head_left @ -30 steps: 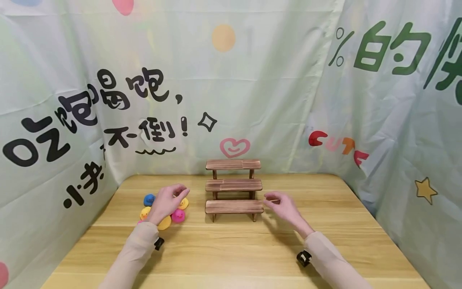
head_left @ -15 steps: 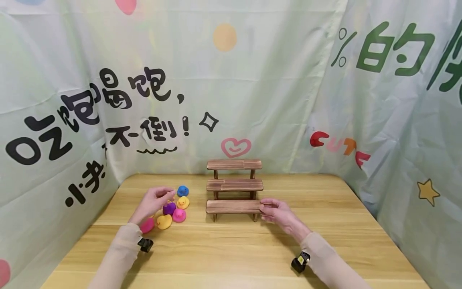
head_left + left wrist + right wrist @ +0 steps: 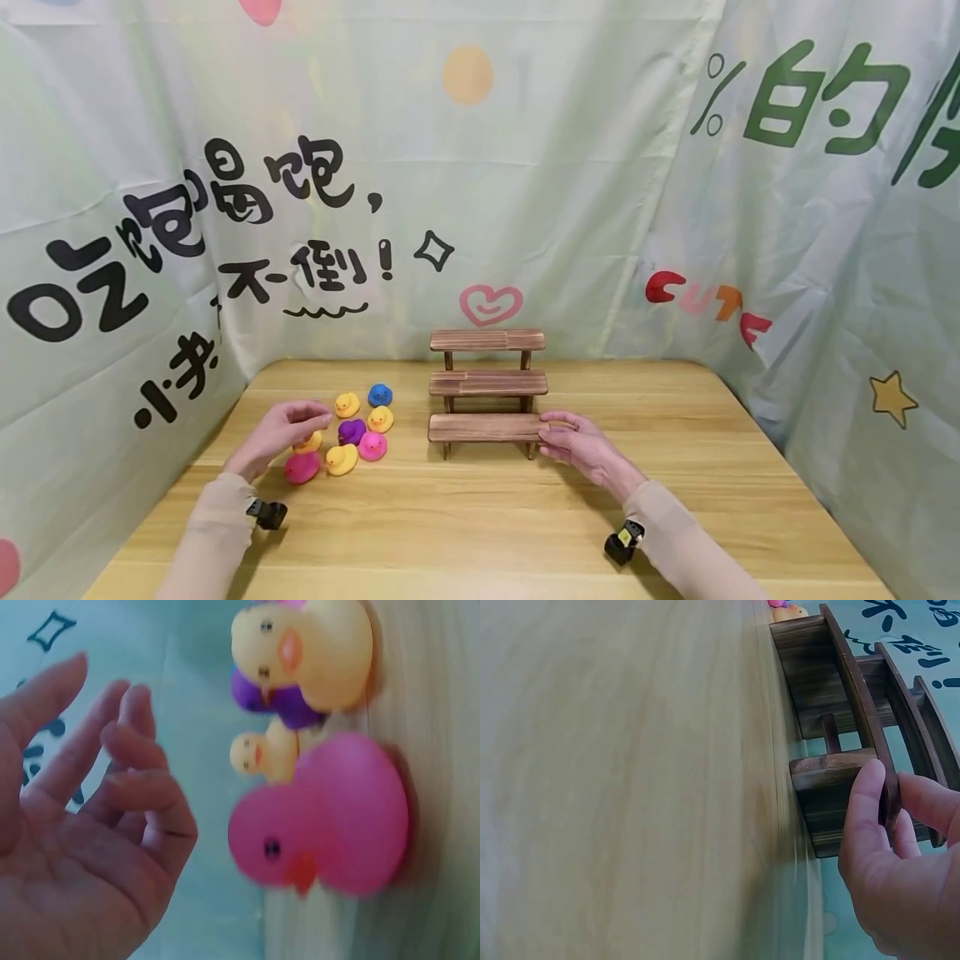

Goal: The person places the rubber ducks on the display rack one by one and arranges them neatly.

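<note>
- Because the right hand [image 3: 588, 454] pinches the right end of the lowest shelf [image 3: 480, 428], an uneven pull could, I judge, skew or tip the wooden stand [image 3: 487, 382].
- Left hand [image 3: 273, 432]: fingers loosely bent, nothing held; hovers at the left of the ducks [image 3: 341, 459]. A low sideways sweep might topple neighbours, as they sit close together.
- Position: ducks on the table [image 3: 480, 533], left of the stand; stand upright toward the back.
- Count, ducks: yellow four (one partly hidden by the left hand), pink two, purple one, blue one; eight visible. More under the hand: cannot tell.
- Count, other: one stand, three shelves.
</note>
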`<action>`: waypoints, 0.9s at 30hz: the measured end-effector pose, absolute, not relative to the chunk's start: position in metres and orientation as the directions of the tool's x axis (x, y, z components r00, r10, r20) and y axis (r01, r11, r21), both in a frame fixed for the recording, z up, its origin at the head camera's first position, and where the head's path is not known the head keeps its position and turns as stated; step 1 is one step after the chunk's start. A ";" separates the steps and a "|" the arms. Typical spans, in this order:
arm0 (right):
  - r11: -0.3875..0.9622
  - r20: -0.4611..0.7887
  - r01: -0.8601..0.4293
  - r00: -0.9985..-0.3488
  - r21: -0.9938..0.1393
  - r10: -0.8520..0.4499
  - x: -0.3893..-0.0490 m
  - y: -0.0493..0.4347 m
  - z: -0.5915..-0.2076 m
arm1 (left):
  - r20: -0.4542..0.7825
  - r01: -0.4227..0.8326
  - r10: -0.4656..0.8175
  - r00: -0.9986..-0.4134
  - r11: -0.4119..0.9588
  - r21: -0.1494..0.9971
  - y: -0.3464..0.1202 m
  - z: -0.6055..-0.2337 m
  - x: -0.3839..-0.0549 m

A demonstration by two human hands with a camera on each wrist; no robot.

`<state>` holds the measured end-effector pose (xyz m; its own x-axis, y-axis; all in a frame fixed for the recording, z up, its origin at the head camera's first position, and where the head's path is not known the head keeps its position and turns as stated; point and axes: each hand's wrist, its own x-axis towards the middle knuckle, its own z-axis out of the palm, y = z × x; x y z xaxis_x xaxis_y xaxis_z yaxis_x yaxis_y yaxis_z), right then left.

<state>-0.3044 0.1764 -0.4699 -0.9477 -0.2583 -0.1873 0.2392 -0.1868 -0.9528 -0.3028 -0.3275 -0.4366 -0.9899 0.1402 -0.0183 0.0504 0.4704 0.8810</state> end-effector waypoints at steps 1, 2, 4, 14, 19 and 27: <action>-0.189 -0.188 0.241 -0.947 -0.952 -0.259 -0.304 0.177 -0.470 | -0.020 0.055 0.152 -0.988 0.472 0.880 -0.332 -0.438 -0.301; -0.191 -0.189 0.243 -0.947 -0.951 -0.261 -0.304 0.177 -0.470 | -0.022 0.060 0.167 -0.986 0.471 0.880 -0.336 -0.438 -0.300; -0.195 -0.190 0.246 -0.946 -0.950 -0.264 -0.304 0.177 -0.469 | -0.024 0.078 0.208 -0.978 0.468 0.880 -0.344 -0.440 -0.296; -0.211 -0.191 0.252 -0.942 -0.944 -0.275 -0.303 0.176 -0.467 | -0.099 0.078 0.385 -0.918 0.417 0.906 -0.376 -0.445 -0.284; -0.202 -0.188 0.246 -0.945 -0.948 -0.267 -0.303 0.177 -0.467 | -0.126 0.074 0.432 -0.893 0.418 0.905 -0.382 -0.449 -0.283; -0.208 -0.178 0.241 -0.943 -0.948 -0.283 -0.303 0.177 -0.469 | -0.156 0.071 0.443 -0.883 0.453 0.889 -0.384 -0.452 -0.282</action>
